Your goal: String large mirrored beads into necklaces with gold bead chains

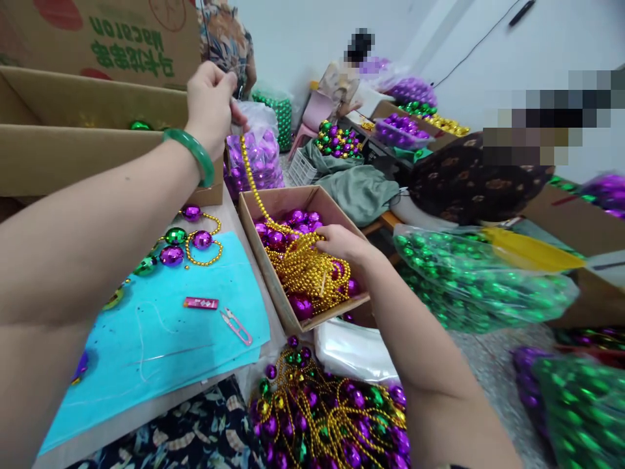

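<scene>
My left hand (215, 101), with a green bangle (191, 151) at its wrist, is raised with fingers pinched on the end of a gold bead strand (250, 174). The strand hangs down into an open cardboard box (303, 326). Inside, a tangled heap of gold bead strands (305, 270) lies over shiny purple balls (300, 306). My right hand (342, 242) is closed on gold strands at the heap's right side. A necklace of purple and green balls with gold beads (172, 255) rests on a blue sheet (195, 345), left of the box.
Pink thread snips (237, 327) and a small pink packet (200, 303) lie on the sheet. Finished-looking bead strands (336, 417) pile below the box. A large carton (88, 159) stands left; bags of green balls (478, 280) are right. Other people sit or stand behind.
</scene>
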Demonstrator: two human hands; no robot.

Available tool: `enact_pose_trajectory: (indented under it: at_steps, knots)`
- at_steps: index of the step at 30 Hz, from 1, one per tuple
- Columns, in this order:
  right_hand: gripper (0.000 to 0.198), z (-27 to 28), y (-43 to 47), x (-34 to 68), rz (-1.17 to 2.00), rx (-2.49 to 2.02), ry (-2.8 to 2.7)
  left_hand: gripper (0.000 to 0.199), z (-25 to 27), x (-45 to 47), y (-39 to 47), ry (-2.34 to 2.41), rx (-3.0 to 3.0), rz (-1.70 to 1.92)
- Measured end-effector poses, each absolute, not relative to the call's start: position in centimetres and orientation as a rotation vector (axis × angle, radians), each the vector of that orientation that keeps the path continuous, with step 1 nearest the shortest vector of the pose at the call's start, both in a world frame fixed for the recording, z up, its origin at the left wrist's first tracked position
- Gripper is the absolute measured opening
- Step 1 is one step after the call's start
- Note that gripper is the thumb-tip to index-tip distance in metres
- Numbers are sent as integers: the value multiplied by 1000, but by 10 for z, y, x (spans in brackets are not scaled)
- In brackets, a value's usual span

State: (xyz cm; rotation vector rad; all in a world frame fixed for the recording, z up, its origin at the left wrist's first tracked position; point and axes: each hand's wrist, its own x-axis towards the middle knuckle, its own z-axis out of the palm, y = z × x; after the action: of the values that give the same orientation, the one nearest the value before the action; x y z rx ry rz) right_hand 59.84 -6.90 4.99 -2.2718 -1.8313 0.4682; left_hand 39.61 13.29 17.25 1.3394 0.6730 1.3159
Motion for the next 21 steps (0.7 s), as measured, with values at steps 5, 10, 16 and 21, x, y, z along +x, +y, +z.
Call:
enact_pose_trajectory:
  at_steps: [5,10,16,21]
  knots:
    - [13,54,-57,609,695,-2238,-1768,22,177,397,130,632,1309,1346]
    - [25,42,-60,614,993,-1890,-1530,21,165,400,123,597,1307,1197]
    - [19,35,-63,608,1166,-1824,-1372,19,148,414,110,593,1264,1075]
    - [20,42,-56,588,1155,-1941,-1550,20,103,436,87,574,1317,952]
